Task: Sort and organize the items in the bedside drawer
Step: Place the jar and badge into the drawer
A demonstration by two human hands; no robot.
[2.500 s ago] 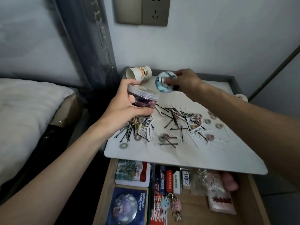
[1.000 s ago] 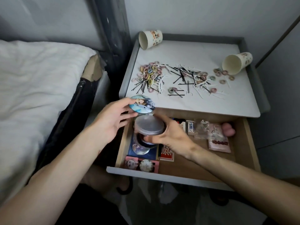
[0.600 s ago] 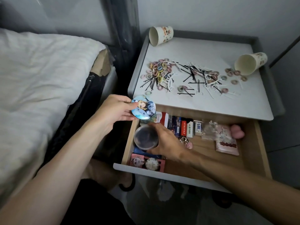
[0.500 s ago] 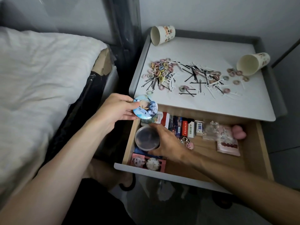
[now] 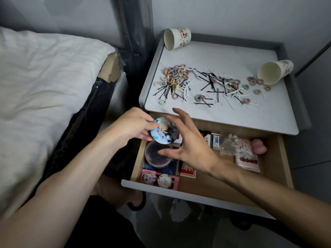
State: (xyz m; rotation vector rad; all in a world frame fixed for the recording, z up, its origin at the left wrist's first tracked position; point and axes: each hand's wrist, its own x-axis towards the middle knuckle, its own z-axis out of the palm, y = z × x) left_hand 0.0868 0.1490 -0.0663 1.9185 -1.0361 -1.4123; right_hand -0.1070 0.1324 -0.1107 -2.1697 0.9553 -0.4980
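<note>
Open wooden drawer [image 5: 197, 187] | left hand [image 5: 132, 126] pinches round blue picture badge [image 5: 165, 133]

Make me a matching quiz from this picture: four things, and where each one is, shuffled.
1. round blue picture badge
2. clear round plastic jar
3. thin black metal hairpins
4. pink egg-shaped sponge

A. far right corner of the wooden drawer
B. pinched in the left hand
C. scattered on the white nightstand top
D. left side of that drawer

Pairs: 1-B, 2-D, 3-C, 4-A
</note>
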